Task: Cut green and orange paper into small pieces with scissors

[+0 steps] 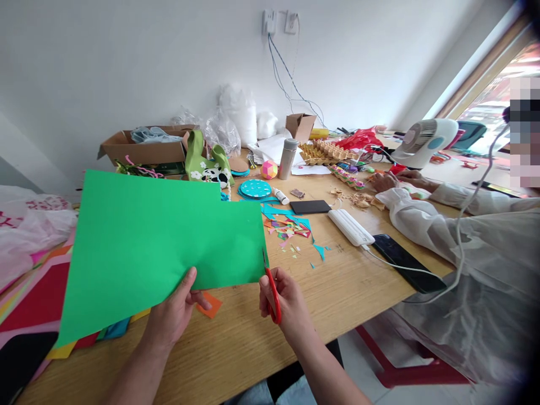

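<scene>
My left hand (175, 312) pinches the lower edge of a large green paper sheet (156, 242), thumb on top, holding it up over the wooden table (337, 292). The sheet has a rectangular notch cut from its top right corner. My right hand (287, 298) grips red-handled scissors (272, 289), whose blades touch the sheet's lower right corner. A small orange paper scrap (211, 305) lies on the table between my hands.
Coloured paper sheets (34, 304) lie stacked at left. Paper scraps (291, 228), blue paper discs (255, 189), a black phone (310, 206), a white power bank (350, 226) and another phone (407, 262) lie ahead. A person in white sleeves (422, 216) works at right beside a fan (424, 140).
</scene>
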Action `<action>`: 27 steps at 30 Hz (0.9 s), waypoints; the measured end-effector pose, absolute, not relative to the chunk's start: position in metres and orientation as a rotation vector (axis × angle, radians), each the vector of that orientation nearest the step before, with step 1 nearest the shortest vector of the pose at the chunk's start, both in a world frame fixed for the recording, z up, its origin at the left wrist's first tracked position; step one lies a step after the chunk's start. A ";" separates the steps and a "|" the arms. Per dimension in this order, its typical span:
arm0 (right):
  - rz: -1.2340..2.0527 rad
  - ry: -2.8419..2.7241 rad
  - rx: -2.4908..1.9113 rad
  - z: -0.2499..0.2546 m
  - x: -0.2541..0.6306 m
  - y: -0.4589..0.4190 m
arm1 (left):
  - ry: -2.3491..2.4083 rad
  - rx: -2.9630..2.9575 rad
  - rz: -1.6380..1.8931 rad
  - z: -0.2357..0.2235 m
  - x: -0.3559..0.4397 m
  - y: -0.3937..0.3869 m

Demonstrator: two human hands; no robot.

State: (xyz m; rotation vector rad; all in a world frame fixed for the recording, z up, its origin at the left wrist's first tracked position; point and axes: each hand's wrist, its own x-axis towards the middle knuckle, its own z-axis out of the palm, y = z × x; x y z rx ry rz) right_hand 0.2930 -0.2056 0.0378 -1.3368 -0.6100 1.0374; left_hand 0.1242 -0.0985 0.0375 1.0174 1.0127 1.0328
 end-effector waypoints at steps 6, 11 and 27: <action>1.022 -0.596 -1.311 0.038 0.292 -0.206 | 0.981 0.994 1.036 0.041 0.127 -0.100; 1.022 -0.565 -1.324 0.035 0.292 -0.206 | 0.978 0.932 1.059 0.045 0.130 -0.102; 1.023 -0.619 -1.324 0.037 0.293 -0.208 | 0.985 0.965 0.995 0.050 0.128 -0.103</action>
